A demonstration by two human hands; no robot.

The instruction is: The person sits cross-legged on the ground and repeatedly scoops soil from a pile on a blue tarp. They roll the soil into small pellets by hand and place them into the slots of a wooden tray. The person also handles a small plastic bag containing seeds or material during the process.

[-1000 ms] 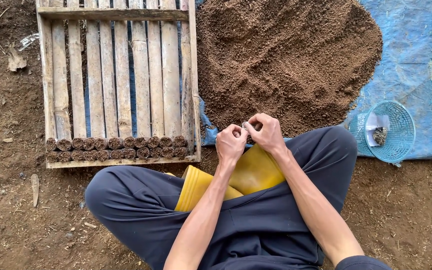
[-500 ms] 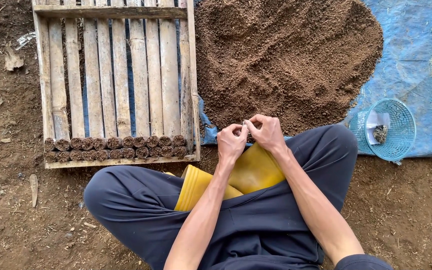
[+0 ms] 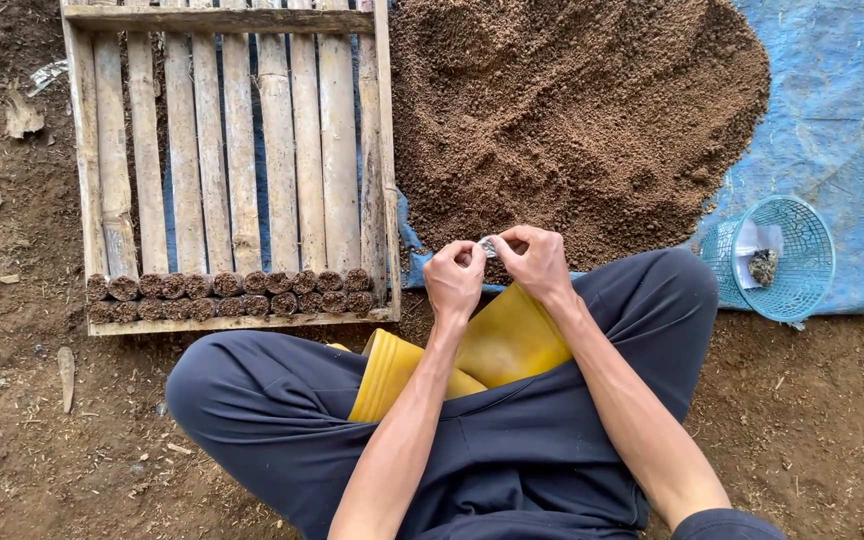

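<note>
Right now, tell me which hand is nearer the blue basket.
Right. The right hand is between the left hand and the blue basket, which lies off to the right; the left hand is farther away, toward the bamboo tray.

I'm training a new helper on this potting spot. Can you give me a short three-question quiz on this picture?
1. True or false: the soil pile lies on a blue tarp.
2. Where do the filled pots sit in the bamboo tray? A) far end B) near end, in two rows C) spread all over
3. What do the left hand and right hand pinch between them?

Key
1. True.
2. B.
3. A small clear bag, held just in front of the pile; its contents cannot be made out.
</note>
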